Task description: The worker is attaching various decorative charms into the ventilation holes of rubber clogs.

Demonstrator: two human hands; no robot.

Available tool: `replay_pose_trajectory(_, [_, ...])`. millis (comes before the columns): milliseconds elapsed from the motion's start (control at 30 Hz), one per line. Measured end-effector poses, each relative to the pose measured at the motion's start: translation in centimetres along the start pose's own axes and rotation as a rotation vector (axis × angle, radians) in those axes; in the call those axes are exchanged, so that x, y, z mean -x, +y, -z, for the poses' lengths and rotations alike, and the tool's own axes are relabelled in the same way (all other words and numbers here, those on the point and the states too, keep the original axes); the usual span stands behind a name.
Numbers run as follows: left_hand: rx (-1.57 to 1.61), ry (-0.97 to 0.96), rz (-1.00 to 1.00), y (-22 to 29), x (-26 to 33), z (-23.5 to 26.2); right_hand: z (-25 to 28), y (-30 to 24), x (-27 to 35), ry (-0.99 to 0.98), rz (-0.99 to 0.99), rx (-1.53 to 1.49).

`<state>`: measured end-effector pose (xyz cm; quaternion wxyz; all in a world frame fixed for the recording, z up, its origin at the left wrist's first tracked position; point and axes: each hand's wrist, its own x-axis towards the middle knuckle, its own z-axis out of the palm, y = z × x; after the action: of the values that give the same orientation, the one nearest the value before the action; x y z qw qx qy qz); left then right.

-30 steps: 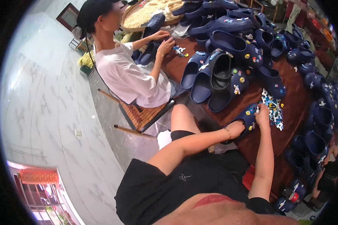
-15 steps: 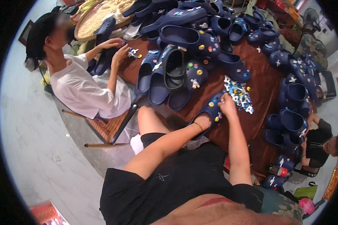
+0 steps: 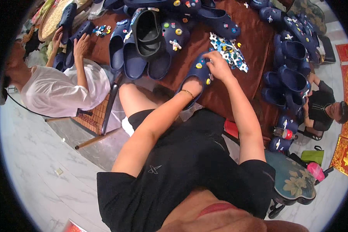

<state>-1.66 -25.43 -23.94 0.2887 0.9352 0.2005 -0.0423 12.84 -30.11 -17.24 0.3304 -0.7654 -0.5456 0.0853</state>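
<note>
A navy clog (image 3: 198, 69) with several colourful charms on its upper is tilted up in front of me. My left hand (image 3: 193, 86) is pushed into its opening and holds it from inside, so the fingers are hidden. At the toe, my right hand (image 3: 219, 65) has its fingers pinched together against the upper; whatever lies between them is too small to make out. Just beyond that hand, a pile of loose white, blue and yellow charms (image 3: 232, 52) lies on the brown-covered table (image 3: 255, 40).
Navy clogs (image 3: 133, 60) and a black clog (image 3: 147, 31) crowd the table's far side. More clogs (image 3: 294, 79) line the right edge. At left a seated co-worker (image 3: 65, 91) handles a clog; another person (image 3: 324, 110) sits at right, near a bottle (image 3: 285, 133).
My view has shifted, so the table appears higher and further left. My left hand stays in the clog and my right stays at its toe. The left co-worker's hands have moved apart onto clogs.
</note>
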Motion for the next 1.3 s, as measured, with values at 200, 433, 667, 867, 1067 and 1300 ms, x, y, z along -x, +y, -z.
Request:
replay_pose_trajectory(200, [0.084, 0.396, -0.090, -5.8, 0.0, -6.8, -2.2, -4.1, -2.0, -0.414, 0.193, 0.191])
replay_pose_trajectory(433, [-0.059, -0.067, -0.104, 0.2, 1.2, -0.6, 0.5, -2.3, -1.2, -0.377, 0.081, 0.179])
replay_pose_trajectory(667, [0.006, 0.120, -0.081, -0.6, 1.1, -1.4, -0.6, -2.1, -0.6, -0.267, 0.108, 0.099])
replay_pose_trajectory(867, [-0.011, 0.083, -0.012, -0.5, 1.1, -1.3, -0.3, -2.4, -1.0, -0.321, 0.104, 0.036])
replay_pose_trajectory(1067, [-0.040, -0.088, -0.063, 1.2, 1.9, 1.8, -0.1, -1.4, -0.2, -0.283, 0.180, 0.056])
replay_pose_trajectory(1300, [0.018, -0.001, 0.016, 1.1, 2.2, 1.6, -0.5, -1.8, 0.2, -0.158, 0.211, 0.009])
